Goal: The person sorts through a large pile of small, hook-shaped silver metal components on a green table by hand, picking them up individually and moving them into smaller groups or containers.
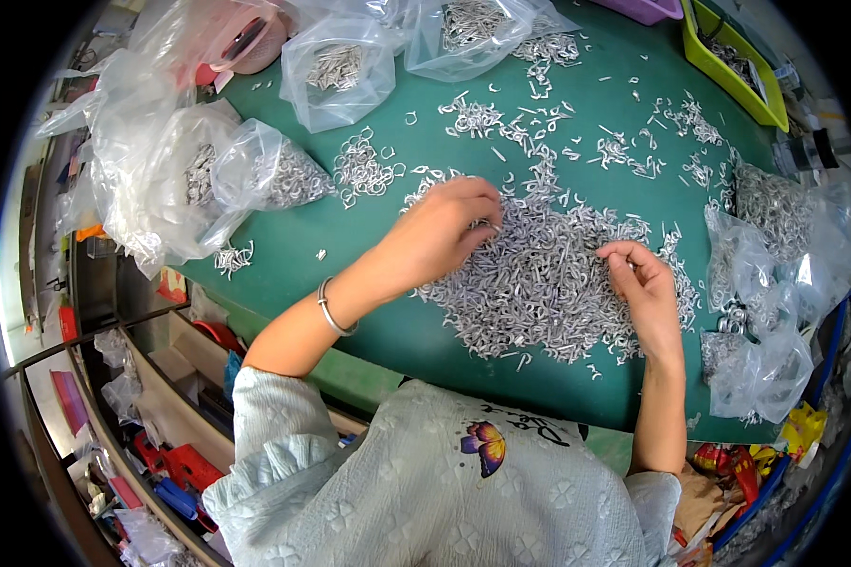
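Observation:
A wide heap of small silvery curved metal pieces [539, 293] covers the middle of the green table. Over its upper left edge, my left hand [449, 222] is bent down with the fingers curled together; a bit of metal shows at the fingertips, too small to name. At the heap's right side my right hand [641, 283] has thumb and forefinger closed in a pinch. What lies between those fingertips is hidden. Beyond my left hand sits a separate little pile of open metal rings [364, 168].
Clear plastic bags of metal parts stand at the left [274, 170], the back [338, 76] and the right [775, 227]. A yellow-green tray [771, 104] is at the far right corner. Smaller scattered clusters [624, 156] lie behind the heap. The green table [350, 246] has its near edge before me.

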{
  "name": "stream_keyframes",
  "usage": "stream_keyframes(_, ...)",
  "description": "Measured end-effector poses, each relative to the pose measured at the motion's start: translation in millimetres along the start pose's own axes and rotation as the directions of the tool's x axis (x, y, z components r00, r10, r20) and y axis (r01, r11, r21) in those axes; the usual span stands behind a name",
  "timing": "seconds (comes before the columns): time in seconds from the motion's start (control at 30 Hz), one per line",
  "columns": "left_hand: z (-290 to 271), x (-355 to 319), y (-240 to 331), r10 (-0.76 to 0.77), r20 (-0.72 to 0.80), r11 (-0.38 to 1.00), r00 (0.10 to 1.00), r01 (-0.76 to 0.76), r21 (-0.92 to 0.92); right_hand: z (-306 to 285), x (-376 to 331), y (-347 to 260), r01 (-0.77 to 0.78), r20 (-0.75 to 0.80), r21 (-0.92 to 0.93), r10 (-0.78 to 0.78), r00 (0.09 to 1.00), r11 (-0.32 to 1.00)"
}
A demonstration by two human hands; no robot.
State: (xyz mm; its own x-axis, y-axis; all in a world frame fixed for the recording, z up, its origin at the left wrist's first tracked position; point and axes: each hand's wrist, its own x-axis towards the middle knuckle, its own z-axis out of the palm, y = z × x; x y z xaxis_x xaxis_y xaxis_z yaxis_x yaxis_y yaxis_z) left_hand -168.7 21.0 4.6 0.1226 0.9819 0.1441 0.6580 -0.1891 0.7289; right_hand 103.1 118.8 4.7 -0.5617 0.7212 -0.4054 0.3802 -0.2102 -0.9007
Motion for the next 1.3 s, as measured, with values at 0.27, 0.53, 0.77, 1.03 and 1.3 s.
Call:
stream_keyframes(0.27, 7, 7, -12, -0.406, 0.239, 0.315, 0.882, 0.380, -0.870, 45, 36, -29, 0.538, 0.143, -0.549, -0.562, 0.814, 0.640)
stream_keyframes(0.53, 17, 9, -3, -0.204, -0.008, 0.959, 0.979, 0.199, -0.203, 26, 35, -30, 0.505, 0.314, -0.659, -0.406, 0.858, 0.557)
stream_keyframes(0.77, 19, 6, 8, 0.004, 0.125, 0.997, 0.992, -0.013, 0.071, -11, 6, -32, 0.336, 0.250, -0.635, -0.227, 0.941, 0.696)
stream_keyframes(1.03, 20, -7, 17, -0.001, -0.001, 0.972, 1.000, 0.001, 0.235, -23, -24, 1, 0.191, -0.096, -0.546, -0.288, 0.953, 0.816)
stream_keyframes(1.3, 67, -21, 39, 0.202, 0.031, 0.950, 0.979, -0.204, 0.236, 1, -37, 9, 0.228, -0.116, -0.472, -0.316, 0.942, 0.851)
